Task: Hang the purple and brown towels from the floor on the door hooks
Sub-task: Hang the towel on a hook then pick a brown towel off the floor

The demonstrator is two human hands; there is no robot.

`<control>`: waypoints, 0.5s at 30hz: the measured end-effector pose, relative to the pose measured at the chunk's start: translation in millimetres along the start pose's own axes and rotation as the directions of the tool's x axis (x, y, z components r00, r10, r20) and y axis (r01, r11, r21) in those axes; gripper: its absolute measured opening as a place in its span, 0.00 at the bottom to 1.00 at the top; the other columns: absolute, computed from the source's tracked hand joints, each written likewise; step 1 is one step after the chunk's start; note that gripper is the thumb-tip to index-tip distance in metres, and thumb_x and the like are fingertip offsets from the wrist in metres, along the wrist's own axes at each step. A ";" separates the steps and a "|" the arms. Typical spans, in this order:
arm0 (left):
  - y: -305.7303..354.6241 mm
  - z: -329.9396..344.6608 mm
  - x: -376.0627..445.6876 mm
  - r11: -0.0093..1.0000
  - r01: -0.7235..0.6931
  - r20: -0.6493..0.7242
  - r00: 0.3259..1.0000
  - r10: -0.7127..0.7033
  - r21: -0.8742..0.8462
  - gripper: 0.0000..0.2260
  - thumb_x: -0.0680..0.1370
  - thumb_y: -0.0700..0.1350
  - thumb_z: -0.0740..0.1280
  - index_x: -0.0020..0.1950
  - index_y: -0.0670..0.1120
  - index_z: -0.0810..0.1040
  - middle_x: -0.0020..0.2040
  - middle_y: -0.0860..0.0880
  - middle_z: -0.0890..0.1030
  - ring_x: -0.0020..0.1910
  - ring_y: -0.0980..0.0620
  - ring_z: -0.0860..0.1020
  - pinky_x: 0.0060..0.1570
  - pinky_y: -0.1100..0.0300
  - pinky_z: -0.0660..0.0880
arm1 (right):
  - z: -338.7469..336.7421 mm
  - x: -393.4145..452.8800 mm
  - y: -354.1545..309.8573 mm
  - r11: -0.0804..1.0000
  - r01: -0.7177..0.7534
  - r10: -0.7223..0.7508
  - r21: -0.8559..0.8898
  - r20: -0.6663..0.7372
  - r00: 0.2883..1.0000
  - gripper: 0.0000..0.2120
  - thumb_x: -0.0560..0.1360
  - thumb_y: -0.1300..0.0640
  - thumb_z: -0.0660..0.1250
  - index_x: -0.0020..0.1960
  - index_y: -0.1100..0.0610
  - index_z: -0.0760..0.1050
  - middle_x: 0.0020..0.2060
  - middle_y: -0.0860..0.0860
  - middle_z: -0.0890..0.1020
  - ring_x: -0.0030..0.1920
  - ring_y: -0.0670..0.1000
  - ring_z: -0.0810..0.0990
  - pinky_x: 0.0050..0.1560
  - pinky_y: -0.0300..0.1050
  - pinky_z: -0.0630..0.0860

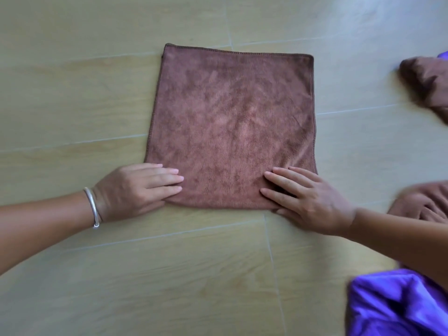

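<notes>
Purple towel (397, 304) bunches nearest me, bottom right. Both hands, left hand (135, 187) and right hand (305, 200), lie flat and unclenched on the spread brown towel (230, 122) on the floor (72, 93); I'd pinch its near corners, then lift evenly.

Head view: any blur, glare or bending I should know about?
Head view: flat brown towel and both hands fairly sharp; bunched brown cloths and purple towel at right edge smeared; pale glare on floor top right; tile seams bow, so wide-angle distortion.
</notes>
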State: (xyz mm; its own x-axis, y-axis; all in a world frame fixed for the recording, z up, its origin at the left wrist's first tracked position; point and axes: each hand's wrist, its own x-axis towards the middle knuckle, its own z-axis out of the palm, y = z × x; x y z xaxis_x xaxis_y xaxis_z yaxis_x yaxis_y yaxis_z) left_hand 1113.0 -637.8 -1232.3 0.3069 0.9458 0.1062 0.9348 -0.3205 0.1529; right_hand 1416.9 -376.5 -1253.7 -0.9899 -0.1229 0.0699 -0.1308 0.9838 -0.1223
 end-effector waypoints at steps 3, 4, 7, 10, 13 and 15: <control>-2.1 -18.9 8.6 1.000 0.008 0.036 0.999 -0.007 -0.025 0.17 0.81 0.47 0.56 0.50 0.43 0.85 0.54 0.47 0.83 0.52 0.48 0.82 0.46 0.52 0.81 | -15.2 4.8 -0.5 1.000 0.001 -0.001 -0.028 0.004 1.000 0.18 0.80 0.47 0.58 0.65 0.52 0.76 0.65 0.55 0.76 0.62 0.56 0.77 0.59 0.51 0.75; -2.8 -28.7 12.0 0.999 0.018 0.053 0.998 -0.017 -0.036 0.18 0.81 0.47 0.56 0.49 0.44 0.85 0.51 0.47 0.84 0.49 0.49 0.83 0.41 0.55 0.81 | -24.0 8.5 0.5 1.000 0.001 0.000 -0.023 0.011 1.000 0.18 0.80 0.48 0.58 0.64 0.53 0.77 0.60 0.55 0.79 0.57 0.57 0.80 0.52 0.49 0.78; -9.9 -66.8 22.9 0.998 0.049 0.070 0.996 -0.047 -0.030 0.15 0.79 0.45 0.58 0.47 0.44 0.85 0.44 0.49 0.84 0.40 0.49 0.83 0.32 0.60 0.78 | -61.3 24.7 9.3 0.999 0.038 -0.038 0.001 0.068 0.997 0.17 0.79 0.53 0.58 0.62 0.58 0.78 0.42 0.55 0.79 0.38 0.55 0.80 0.30 0.47 0.77; -18.6 -133.4 34.5 0.988 0.153 0.016 0.988 -0.153 0.018 0.15 0.79 0.45 0.58 0.48 0.43 0.84 0.44 0.48 0.84 0.37 0.49 0.83 0.30 0.59 0.77 | -128.7 49.8 19.4 0.999 0.034 -0.036 0.032 0.083 0.996 0.15 0.75 0.51 0.67 0.55 0.61 0.79 0.37 0.55 0.78 0.32 0.56 0.80 0.22 0.46 0.75; -19.5 -214.3 44.9 0.960 0.278 -0.035 0.960 -0.276 0.040 0.13 0.77 0.45 0.60 0.49 0.44 0.84 0.44 0.48 0.84 0.37 0.48 0.83 0.29 0.58 0.77 | -214.1 74.2 20.5 0.996 0.000 -0.010 0.090 0.119 0.993 0.24 0.67 0.49 0.76 0.57 0.62 0.79 0.39 0.55 0.82 0.34 0.56 0.82 0.27 0.46 0.78; -15.7 -271.8 51.0 0.938 0.343 -0.058 0.939 -0.340 0.051 0.14 0.77 0.46 0.59 0.50 0.46 0.84 0.44 0.49 0.84 0.37 0.47 0.83 0.28 0.56 0.77 | -276.2 88.2 14.8 0.996 -0.010 0.000 0.085 0.108 0.994 0.23 0.69 0.49 0.75 0.57 0.61 0.78 0.40 0.54 0.83 0.36 0.56 0.82 0.29 0.47 0.79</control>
State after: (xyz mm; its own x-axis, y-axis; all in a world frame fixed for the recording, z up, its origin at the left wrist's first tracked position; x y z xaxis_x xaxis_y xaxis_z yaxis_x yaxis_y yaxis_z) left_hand 1065.4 -598.8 -962.2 -0.0401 0.9937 0.1043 0.9911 0.0263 0.1302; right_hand 1342.5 -336.8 -975.9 -0.9900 -0.1359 -0.0374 -0.1254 0.9704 -0.2066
